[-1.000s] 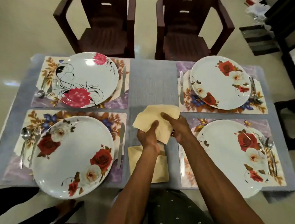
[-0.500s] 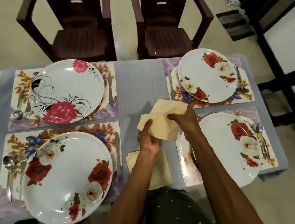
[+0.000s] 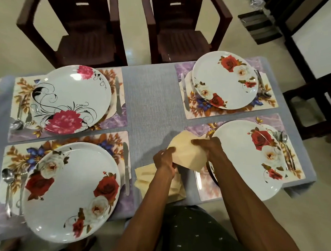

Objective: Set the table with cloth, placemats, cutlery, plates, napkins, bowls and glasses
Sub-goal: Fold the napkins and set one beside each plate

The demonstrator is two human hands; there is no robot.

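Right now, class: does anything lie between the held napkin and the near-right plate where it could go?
Nothing visible does. Both hands, left and right, hold the napkin over the cloth, right beside the plate, whose white top shows nothing on it.

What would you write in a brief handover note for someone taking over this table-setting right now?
Left hand and right hand both grip one cream napkin above the grey cloth.
Spare napkins lie stacked below the hands, near the table edge.
Done: cloth, four placemats, four plates, cutlery beside each.
Left: a napkin for each setting; bowls and glasses, none in view.
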